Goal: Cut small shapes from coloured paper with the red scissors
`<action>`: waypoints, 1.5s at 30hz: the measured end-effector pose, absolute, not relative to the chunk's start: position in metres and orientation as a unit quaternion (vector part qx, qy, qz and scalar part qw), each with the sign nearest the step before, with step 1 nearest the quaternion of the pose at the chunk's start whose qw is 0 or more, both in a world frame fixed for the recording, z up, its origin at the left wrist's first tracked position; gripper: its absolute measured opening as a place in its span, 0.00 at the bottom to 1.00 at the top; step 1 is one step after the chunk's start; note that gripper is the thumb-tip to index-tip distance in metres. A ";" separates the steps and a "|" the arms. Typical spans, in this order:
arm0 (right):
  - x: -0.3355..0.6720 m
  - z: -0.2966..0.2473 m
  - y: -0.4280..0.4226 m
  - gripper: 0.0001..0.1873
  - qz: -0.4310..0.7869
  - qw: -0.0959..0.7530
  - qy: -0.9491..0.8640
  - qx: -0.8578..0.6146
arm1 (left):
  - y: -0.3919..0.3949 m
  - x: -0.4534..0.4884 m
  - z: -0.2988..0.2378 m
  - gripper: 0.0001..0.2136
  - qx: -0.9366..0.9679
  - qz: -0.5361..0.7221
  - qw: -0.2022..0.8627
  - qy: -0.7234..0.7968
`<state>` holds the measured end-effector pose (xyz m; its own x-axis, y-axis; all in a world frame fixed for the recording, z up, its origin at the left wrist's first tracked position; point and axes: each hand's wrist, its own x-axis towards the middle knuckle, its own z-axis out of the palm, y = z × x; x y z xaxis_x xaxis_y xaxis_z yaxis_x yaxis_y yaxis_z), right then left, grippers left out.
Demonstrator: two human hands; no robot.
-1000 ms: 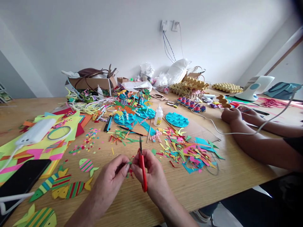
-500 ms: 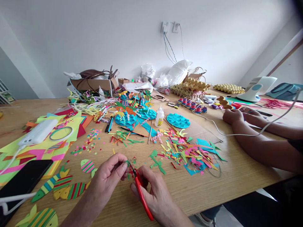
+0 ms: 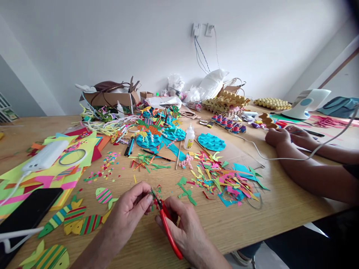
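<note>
My right hand (image 3: 183, 220) is wrapped round red-handled scissors (image 3: 169, 235), whose short dark blades point up and left toward my left fingertips. My left hand (image 3: 134, 209) is closed in a pinch at the blade tips, on what looks like a tiny piece of green paper, mostly hidden by the fingers. Small red and green snippets (image 3: 159, 189) lie on the table just beyond the blades. To the left of my left hand are striped paper fish, among them a pink-and-green one (image 3: 103, 195) and a red-and-green one (image 3: 91, 225).
Paper scraps (image 3: 224, 179) spread to the right, near a glue bottle (image 3: 189, 138) and a blue egg-carton piece (image 3: 211, 142). A phone (image 3: 30, 213) and power strip (image 3: 46, 155) lie left. At right are another person's forearms (image 3: 303, 168), with a white cable (image 3: 269, 160) crossing there.
Both hands stay almost in place, with the scissors shifting only very slightly. The camera view has moved a little.
</note>
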<state>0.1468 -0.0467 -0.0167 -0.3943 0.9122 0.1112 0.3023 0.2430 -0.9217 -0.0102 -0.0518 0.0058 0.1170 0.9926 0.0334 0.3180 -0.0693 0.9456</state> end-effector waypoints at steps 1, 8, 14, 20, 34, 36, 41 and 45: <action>0.147 -0.017 -0.047 0.13 0.441 0.346 -0.707 -0.430 | -0.052 -0.011 0.005 0.08 0.616 0.395 0.424 0.534; 0.147 -0.022 -0.046 0.14 0.430 0.347 -0.707 -0.442 | -0.051 -0.012 0.002 0.07 0.604 0.411 0.422 0.537; 0.149 -0.025 -0.046 0.15 0.430 0.342 -0.708 -0.443 | -0.052 -0.011 0.004 0.07 0.583 0.424 0.437 0.539; 0.151 -0.029 -0.046 0.16 0.427 0.334 -0.716 -0.439 | -0.053 -0.012 0.005 0.06 0.568 0.434 0.440 0.543; 0.150 -0.029 -0.047 0.16 0.444 0.335 -0.703 -0.442 | -0.056 -0.009 0.004 0.06 0.531 0.459 0.459 0.545; 0.150 -0.028 -0.048 0.15 0.448 0.329 -0.704 -0.442 | -0.056 -0.010 0.003 0.07 0.542 0.449 0.458 0.543; 0.151 -0.024 -0.047 0.13 0.454 0.304 -0.714 -0.437 | -0.053 -0.011 0.003 0.08 0.563 0.430 0.459 0.536; 0.150 -0.023 -0.047 0.12 0.454 0.301 -0.719 -0.431 | -0.051 -0.011 0.003 0.08 0.568 0.423 0.465 0.532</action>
<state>0.1503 -0.0467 -0.0226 -0.4471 0.8935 0.0414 0.3470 0.2159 -0.9127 -0.0107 -0.0507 0.0034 0.0771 0.9969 -0.0146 0.2113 -0.0020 0.9774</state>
